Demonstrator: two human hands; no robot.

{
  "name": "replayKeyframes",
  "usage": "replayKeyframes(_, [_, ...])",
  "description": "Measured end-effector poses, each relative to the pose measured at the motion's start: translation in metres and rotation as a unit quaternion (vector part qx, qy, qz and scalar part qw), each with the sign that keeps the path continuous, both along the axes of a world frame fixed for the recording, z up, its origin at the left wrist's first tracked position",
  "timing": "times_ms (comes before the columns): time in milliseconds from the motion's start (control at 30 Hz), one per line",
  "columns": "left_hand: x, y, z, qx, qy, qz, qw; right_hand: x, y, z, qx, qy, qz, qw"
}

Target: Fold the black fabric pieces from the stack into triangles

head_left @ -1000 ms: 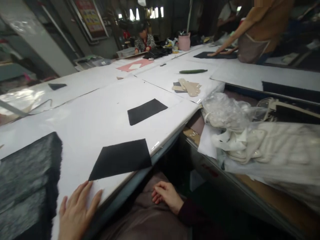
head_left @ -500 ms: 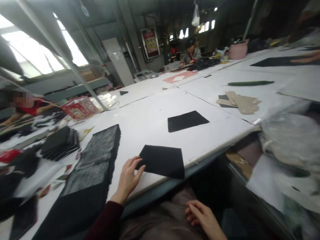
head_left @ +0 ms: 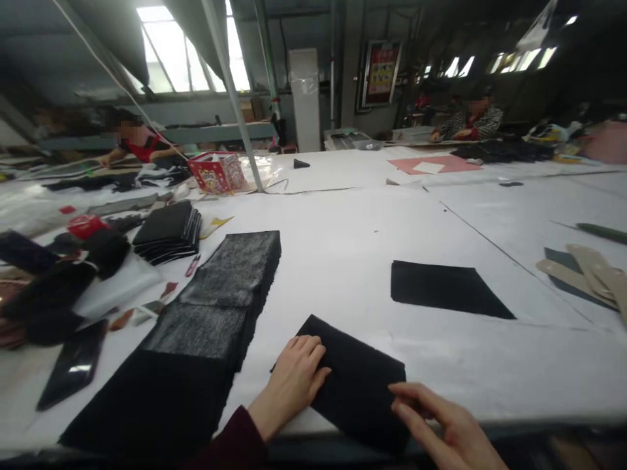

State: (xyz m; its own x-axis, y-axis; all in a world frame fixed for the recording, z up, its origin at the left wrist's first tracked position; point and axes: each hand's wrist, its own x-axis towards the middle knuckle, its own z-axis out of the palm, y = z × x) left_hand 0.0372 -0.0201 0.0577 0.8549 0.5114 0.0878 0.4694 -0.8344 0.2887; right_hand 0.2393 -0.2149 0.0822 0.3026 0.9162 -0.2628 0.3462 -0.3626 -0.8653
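Note:
A black fabric piece [head_left: 362, 378] with straight-cut edges lies near the table's front edge, its lower corner reaching that edge. My left hand [head_left: 294, 378] rests on its left part, palm down, fingers lightly bent and thumb apart. At the right side of the same piece is my right hand [head_left: 435, 418], its thumb and forefinger tips over the edge with a small gap between them. Left of my left hand lies a long stack of black fabric [head_left: 206, 326], part of its top greyish and fuzzy. Another black fabric piece [head_left: 445, 287] lies farther off to the right.
Folded dark cloths [head_left: 166, 228], a red patterned box [head_left: 215, 173] and a dark shiny flat object [head_left: 73, 365] are on the left. Beige templates [head_left: 588, 274] lie at the right. A pole [head_left: 235, 98] rises beyond the box. Two people sit at the far side.
The view has swung left. My right hand has come up from my lap to the fabric's right edge. My left hand has moved farther onto the piece, which now lies turned.

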Motion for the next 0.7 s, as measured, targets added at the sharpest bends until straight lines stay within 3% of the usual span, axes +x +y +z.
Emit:
replayKeyframes(133, [-0.005, 0.014, 0.006, -0.008, -0.02, 0.017, 1.0, -0.003, 0.089, 0.0, 0.021, -0.147, 0.053, 0.988])
replayKeyframes(233, [0.001, 0.028, -0.005, -0.014, -0.019, 0.031, 0.999, -0.013, 0.148, -0.017, 0.038, -0.252, 0.073, 0.964])
replayKeyframes(333, [0.004, 0.045, -0.019, -0.021, -0.026, 0.033, 0.999, -0.023, 0.187, -0.039, 0.048, -0.325, 0.072, 0.942])
replayKeyframes(467, [0.003, 0.066, -0.024, -0.041, -0.039, 0.003, 0.998, -0.031, 0.209, -0.058, 0.056, -0.364, 0.045, 0.929])
replayKeyframes(700, [0.007, 0.077, -0.023, -0.046, -0.028, 0.017, 0.998, -0.032, 0.21, -0.074, 0.089, -0.317, -0.01, 0.944])
